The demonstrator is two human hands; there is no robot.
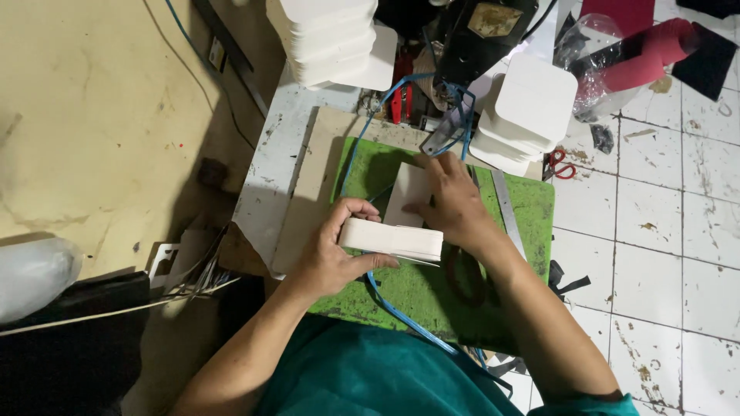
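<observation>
Left hand (330,258) closed around a stack of white cards (391,239), thumb under the near edge, fingers curled over the top; stack held edge-on just above the green mat (532,202). Right hand (455,204) lies flat, fingers spread, pressing a single white card (407,192) onto the mat, close under the black machine head (486,31) at the far edge of the tabletop (270,166).

Blue cable (401,312) runs across the mat, passing beneath the held stack and looping up toward the machine. Red-handled scissors (560,164) lie off the mat's right corner. More white card piles: one pile (524,112) right of the machine, another pile (331,38) at the back left. Metal ruler (509,216) lies along the right side of the mat, partly under the forearm.

Risks, as judged:
- Stack is gripped at one end only; the free end could fan or slip, scattering cards over the mat.
- Right fingertips sit very near the machine head; if it moves down with the hand there, a pinch looks possible. Exact gap not readable from this view.
- Cable loop lies under the working area; a card or wrist snagging it could drag the single card out of line.
- Right-hand pile overhangs its spot, tilted; a nudge from the elbow might topple it.
</observation>
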